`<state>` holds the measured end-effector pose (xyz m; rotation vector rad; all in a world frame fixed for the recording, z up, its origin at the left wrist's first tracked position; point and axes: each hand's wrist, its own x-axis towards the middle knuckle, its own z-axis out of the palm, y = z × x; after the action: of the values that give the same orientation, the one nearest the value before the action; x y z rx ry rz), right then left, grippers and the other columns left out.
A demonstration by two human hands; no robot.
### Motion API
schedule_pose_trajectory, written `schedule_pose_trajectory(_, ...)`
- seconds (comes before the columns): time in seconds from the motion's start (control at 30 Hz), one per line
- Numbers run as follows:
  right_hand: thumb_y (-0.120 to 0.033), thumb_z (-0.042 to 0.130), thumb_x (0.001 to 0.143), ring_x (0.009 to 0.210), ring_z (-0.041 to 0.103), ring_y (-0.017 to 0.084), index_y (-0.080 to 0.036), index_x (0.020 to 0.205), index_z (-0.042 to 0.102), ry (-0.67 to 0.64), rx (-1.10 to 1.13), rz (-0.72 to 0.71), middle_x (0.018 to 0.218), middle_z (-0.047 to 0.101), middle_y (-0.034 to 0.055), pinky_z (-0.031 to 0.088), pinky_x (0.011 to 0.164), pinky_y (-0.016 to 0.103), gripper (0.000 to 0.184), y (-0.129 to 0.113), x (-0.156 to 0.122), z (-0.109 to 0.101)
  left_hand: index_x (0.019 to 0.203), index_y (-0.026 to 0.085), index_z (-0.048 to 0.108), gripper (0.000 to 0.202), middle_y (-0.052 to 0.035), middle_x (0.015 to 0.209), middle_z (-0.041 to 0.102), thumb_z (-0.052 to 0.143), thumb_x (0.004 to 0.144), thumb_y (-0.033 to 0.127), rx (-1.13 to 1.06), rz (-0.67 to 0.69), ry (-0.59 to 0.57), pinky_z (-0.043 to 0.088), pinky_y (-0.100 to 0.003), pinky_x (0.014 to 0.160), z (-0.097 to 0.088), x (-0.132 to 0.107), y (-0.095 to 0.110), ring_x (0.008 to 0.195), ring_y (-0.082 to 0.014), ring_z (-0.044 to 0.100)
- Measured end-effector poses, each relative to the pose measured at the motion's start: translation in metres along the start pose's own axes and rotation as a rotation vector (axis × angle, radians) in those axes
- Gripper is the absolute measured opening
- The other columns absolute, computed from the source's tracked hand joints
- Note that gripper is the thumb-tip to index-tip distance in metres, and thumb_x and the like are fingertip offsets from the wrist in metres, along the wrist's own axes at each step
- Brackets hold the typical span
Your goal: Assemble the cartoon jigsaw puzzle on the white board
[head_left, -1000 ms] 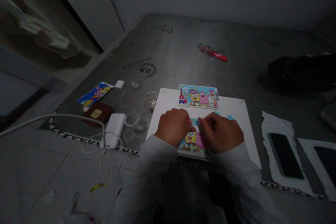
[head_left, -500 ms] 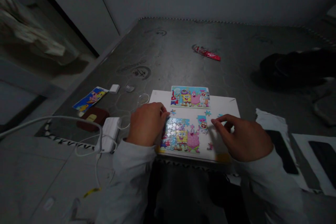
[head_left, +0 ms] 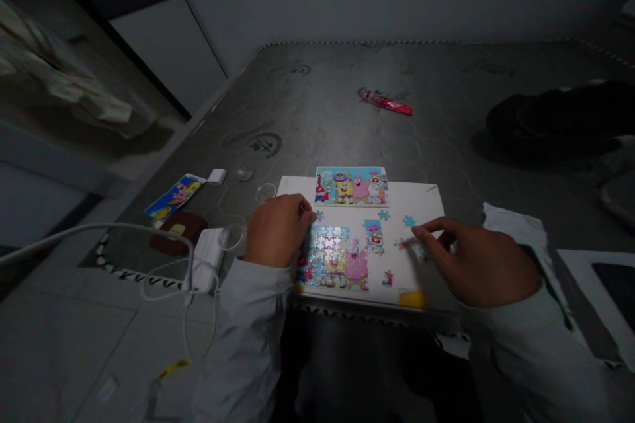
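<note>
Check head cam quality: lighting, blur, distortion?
Head view: dim overall, with light pooling mid-mat; puzzle and board readable; left hand and right hand fairly sharp; far left edge smeared; bundle at right lost in shadow; wide-angle lens bends the mat's edges.

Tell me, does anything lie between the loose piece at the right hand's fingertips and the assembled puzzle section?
Yes. A small cluster of joined pieces lies between the loose piece at the right hand and the assembled section; a stray piece sits nearby.

No legible text anywhere.
</note>
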<state>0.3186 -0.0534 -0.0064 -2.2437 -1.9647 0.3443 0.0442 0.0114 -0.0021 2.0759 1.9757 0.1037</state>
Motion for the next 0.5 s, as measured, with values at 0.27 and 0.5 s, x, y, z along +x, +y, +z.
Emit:
schedule_pose_trajectory(0.27, -0.060, 0.047, 0.087, 0.051, 0.059, 0.020, -0.029, 0.092, 0.074, -0.012, 0.015, -0.042, 0.063, 0.069, 0.0006, 0.030, 0.049, 0.031, 0.040, -0.007, 0.001, 0.008, 0.089, 0.023, 0.069, 0.015, -0.0047, 0.094, 0.073, 0.068, 0.080, 0.036, -0.064, 0.005, 0.038, 0.044, -0.034, 0.072, 0.013, 0.005, 0.006, 0.088, -0.0237, 0.064)
schedule_pose_trajectory(0.5, -0.047, 0.049, 0.091, 0.059, 0.060, 0.019, -0.028, 0.088, 0.072, -0.028, 0.025, -0.119, 0.064, 0.069, -0.0006, 0.030, 0.057, 0.031, 0.031, -0.040, -0.001, 0.015, 0.102, 0.025, 0.068, 0.020, -0.0006, 0.093, 0.073, 0.066, 0.083, 0.030, -0.285, 0.099, 0.026, 0.044, -0.030, 0.073, 0.009, 0.003, 0.008, 0.079, -0.0173, 0.064)
